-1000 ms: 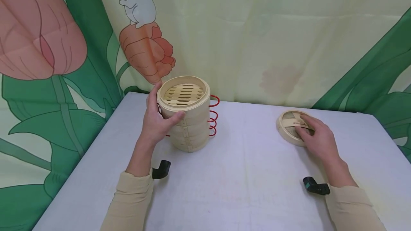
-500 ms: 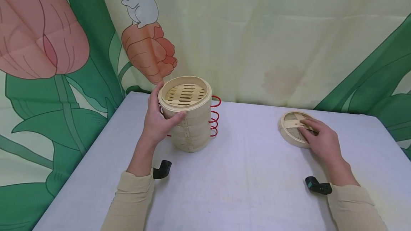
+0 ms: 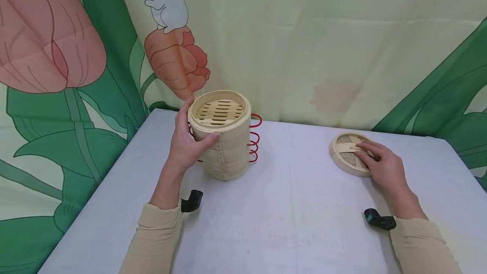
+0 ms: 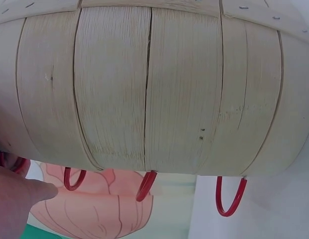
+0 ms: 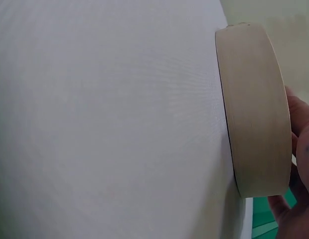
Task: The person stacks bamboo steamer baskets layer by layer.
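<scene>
Bamboo steamer stack (image 3: 222,138), lidless, stands upright at the rear left of the white tabletop (image 3: 274,223), red wire handles (image 3: 254,138) on its right side. Left hand (image 3: 186,145) grips the top tier, thumb across the front, fingers curled round the back. Right hand (image 3: 380,164), fingers nearly straight, rests on the steamer lid (image 3: 346,153) lying flat, well apart at rear right.

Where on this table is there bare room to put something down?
The widest free patch lies between the steamer stack and the lid, running to the near edge of the table. The left hand crowds the stack's left side; the right hand rests on the lid.
</scene>
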### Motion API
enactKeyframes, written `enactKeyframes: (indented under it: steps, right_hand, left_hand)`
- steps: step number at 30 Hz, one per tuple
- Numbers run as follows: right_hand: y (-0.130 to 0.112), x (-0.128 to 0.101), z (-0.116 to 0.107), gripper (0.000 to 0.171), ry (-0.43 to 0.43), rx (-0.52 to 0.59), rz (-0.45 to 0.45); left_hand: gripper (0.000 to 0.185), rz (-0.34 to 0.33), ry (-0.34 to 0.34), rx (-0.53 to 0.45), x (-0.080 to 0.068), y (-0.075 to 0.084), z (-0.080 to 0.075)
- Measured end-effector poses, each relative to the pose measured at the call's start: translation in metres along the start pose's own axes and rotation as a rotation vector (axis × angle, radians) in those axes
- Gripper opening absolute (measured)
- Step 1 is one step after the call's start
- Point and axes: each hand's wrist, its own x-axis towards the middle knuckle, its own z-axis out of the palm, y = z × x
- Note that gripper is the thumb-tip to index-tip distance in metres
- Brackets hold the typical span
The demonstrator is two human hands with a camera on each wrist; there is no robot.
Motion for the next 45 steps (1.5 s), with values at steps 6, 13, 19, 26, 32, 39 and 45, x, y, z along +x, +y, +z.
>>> enactKeyframes:
  steps: [6, 13, 19, 26, 32, 39, 45]
  right_hand:
    - [0.001, 0.000, 0.002, 0.041, 0.017, 0.026, -0.002]
    - [0.002, 0.000, 0.003, 0.039, 0.041, 0.038, -0.004]
    - [0.003, 0.000, 0.006, 0.037, 0.041, 0.084, 0.012]
    - [-0.001, -0.002, 0.005, 0.037, 0.051, 0.078, 0.006]
    - [-0.013, -0.001, 0.002, 0.033, 0.091, 0.093, -0.067]
    - [-0.036, 0.002, 0.000, 0.028, 0.139, 0.093, -0.126]
    - [-0.058, 0.002, 0.000, 0.026, 0.147, 0.118, -0.157]
  left_hand:
    - [0.102, -0.016, 0.000, 0.013, 0.000, 0.001, -0.001]
    - [0.101, -0.017, 0.002, 0.012, 0.000, 0.001, -0.001]
    - [0.102, -0.021, 0.005, 0.004, -0.001, 0.001, -0.001]
    - [0.102, -0.016, 0.001, 0.005, -0.001, 0.000, -0.001]
    - [0.102, -0.012, 0.000, 0.009, 0.000, 0.001, -0.001]
    - [0.102, -0.018, -0.002, 0.016, 0.000, 0.001, -0.001]
    - [0.102, -0.016, -0.002, 0.021, 0.000, 0.001, -0.001]
